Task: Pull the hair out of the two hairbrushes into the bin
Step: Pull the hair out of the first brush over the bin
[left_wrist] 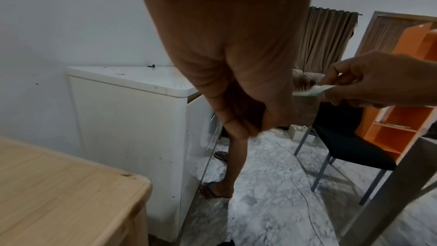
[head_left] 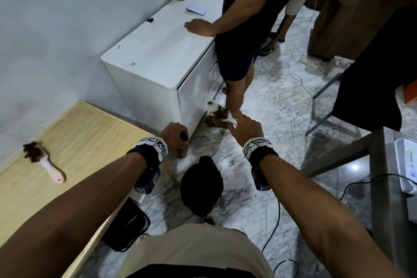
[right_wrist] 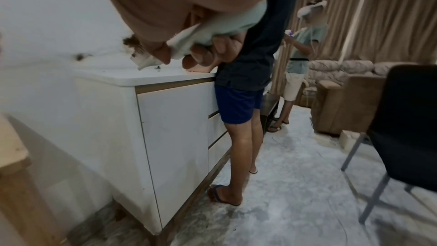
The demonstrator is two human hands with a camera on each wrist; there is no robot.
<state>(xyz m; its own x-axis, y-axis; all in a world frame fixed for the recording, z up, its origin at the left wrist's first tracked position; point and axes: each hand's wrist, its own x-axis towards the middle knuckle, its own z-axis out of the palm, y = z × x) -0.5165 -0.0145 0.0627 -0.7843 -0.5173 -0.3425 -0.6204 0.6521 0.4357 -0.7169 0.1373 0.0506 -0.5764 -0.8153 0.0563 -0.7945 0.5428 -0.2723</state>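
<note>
Left hand (head_left: pixel 174 134): fist closed on something dark, mostly hidden inside the fingers; can't tell if it's hair. Left wrist view shows only blurred curled fingers (left_wrist: pixel 238 126).

White brush (right_wrist: pixel 212 31) in the right hand (head_left: pixel 246 130): handle covered by palm and fingers, bristles smeared by motion blur, so hair amount unclear.

Black bin (head_left: pixel 202 185): inside too dark to read.

Pink brush (head_left: pixel 44 160) near the wooden tabletop (head_left: pixel 90 133) left edge: blurred. Tabletop cut off by the frame's left edge.
</note>
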